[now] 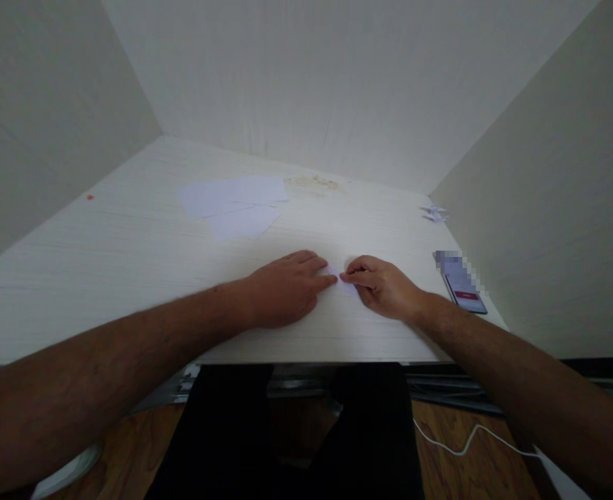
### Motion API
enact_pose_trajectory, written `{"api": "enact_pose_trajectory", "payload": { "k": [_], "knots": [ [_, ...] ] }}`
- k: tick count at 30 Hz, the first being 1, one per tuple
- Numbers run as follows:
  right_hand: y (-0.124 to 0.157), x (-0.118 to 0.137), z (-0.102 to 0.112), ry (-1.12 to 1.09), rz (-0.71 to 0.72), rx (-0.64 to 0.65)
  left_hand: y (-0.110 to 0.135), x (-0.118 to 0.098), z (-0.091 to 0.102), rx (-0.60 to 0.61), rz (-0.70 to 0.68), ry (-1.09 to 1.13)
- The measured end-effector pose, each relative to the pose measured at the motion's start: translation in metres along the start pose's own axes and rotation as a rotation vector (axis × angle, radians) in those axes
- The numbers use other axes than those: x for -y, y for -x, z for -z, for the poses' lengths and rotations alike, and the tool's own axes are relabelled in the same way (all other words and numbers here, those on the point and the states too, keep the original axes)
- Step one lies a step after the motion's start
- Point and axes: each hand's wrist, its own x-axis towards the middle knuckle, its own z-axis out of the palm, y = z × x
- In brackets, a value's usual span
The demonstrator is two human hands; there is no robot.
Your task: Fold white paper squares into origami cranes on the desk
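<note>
A small white piece of paper (pixel 343 285) lies on the white table (pixel 129 264) between my two hands, mostly hidden by them. My left hand (pixel 285 288) rests palm down on it, fingers held together and pressing flat. My right hand (pixel 382 285) is curled, with thumb and fingers pinching the paper's right part. The fingertips of both hands almost touch.
Several loose white sheets (pixel 236 205) lie farther back on the table. A brownish stain (pixel 314 184) marks the surface near the back wall. A small folded paper figure (pixel 434 213) sits at the right, and a phone (pixel 462 283) lies near the right wall. A white cable (pixel 467 444) runs across the floor below.
</note>
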Motion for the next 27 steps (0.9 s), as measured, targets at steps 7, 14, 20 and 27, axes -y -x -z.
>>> {"api": "enact_pose_trajectory", "payload": {
  "k": [7, 14, 20, 27],
  "knots": [
    [-0.0017, -0.0003, 0.0002, 0.000, -0.011, 0.036, 0.0006, -0.0007, 0.0029, 0.049, -0.006, -0.031],
    [-0.0038, 0.0020, 0.0044, 0.013, 0.008, 0.033, -0.0012, -0.0002, 0.0028, 0.038, -0.007, -0.055],
    [-0.0025, -0.0005, 0.0026, 0.051, 0.027, 0.042, -0.0003, 0.0005, 0.0019, 0.030, 0.025, -0.034],
    [-0.0029, 0.0012, 0.0088, 0.170, 0.125, 0.156, -0.0022, 0.0010, 0.0021, 0.063, 0.030, 0.016]
  ]
}}
